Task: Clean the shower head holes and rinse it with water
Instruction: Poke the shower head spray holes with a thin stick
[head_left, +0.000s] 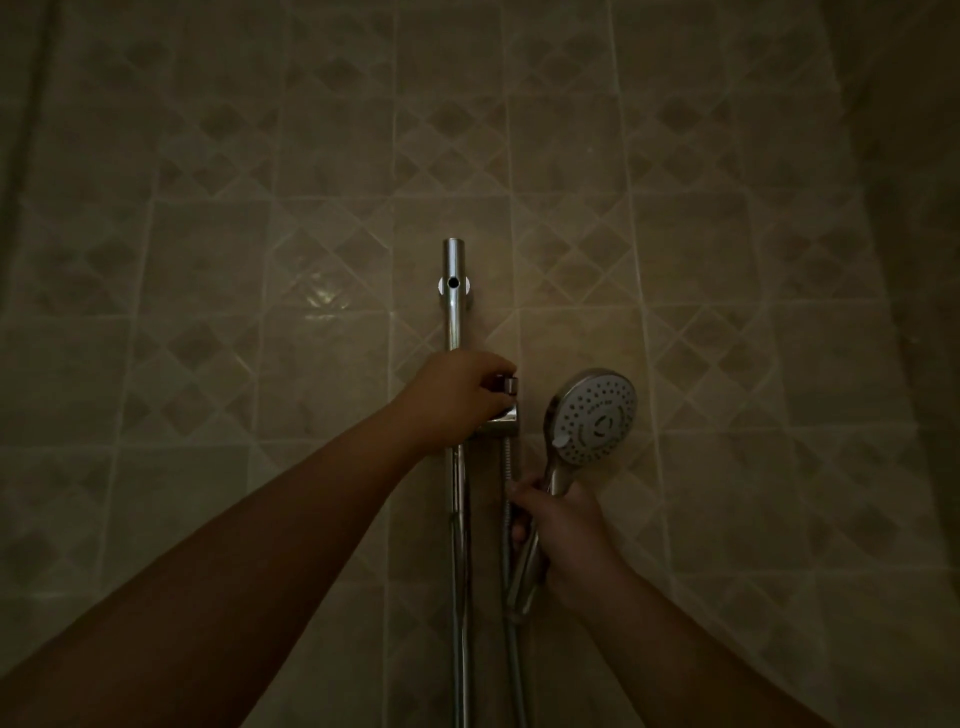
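1. Two bare hands are seen raised toward a dim, tiled shower wall (727, 260).
2. The shower head (592, 415) is held off its mount, just right of the rail, with its perforated face turned toward the camera.
3. Its chrome handle is gripped by the right hand (563, 540), whose fingers are wrapped round it below the head.
4. The left hand (452, 397) is curled over the sliding holder (501, 415) on the vertical chrome rail (453, 312); the knob at the holder's right side is pinched between thumb and fingers.
5. A ribbed metal hose (511, 649) is seen hanging beside the rail, running down out of view from the bottom of the handle.
6. A wall bracket with a dark hole is fixed near the rail's top.
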